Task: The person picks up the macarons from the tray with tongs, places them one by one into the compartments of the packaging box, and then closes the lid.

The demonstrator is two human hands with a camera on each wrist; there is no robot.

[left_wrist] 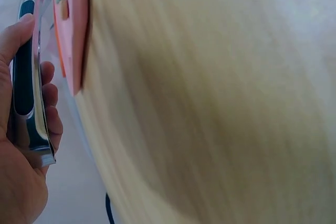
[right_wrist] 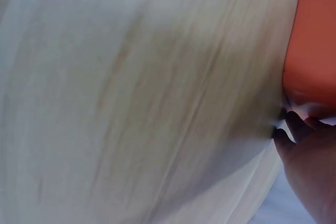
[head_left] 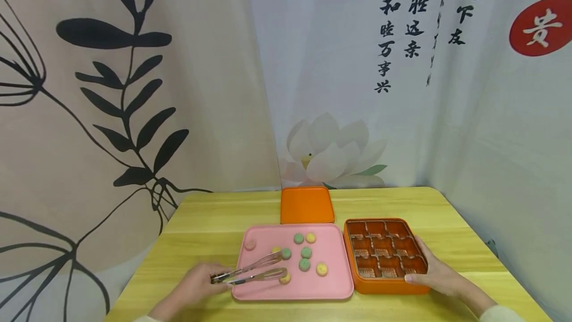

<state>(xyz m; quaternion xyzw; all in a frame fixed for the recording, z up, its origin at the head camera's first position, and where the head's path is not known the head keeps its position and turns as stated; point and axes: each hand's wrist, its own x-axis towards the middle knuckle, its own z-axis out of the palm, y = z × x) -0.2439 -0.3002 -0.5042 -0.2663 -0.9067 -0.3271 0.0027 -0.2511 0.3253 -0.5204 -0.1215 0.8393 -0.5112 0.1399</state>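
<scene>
My left hand holds metal food tongs with dark handle grips, thumb on one arm and fingers curled round the other in the left wrist view. The tongs' two tips stand apart over a pink tray. Several small macaron-like sweets lie on it: green, yellow and a pink one. One yellow sweet is partly behind the lower tip; whether they touch I cannot tell. My right hand grips the front right corner of an orange box, thumb at its rim.
Inside the box sits a clear-brown divided insert with several square compartments. An orange lid lies behind the tray. Everything stands on a wood-patterned table, with a printed curtain behind its far edge.
</scene>
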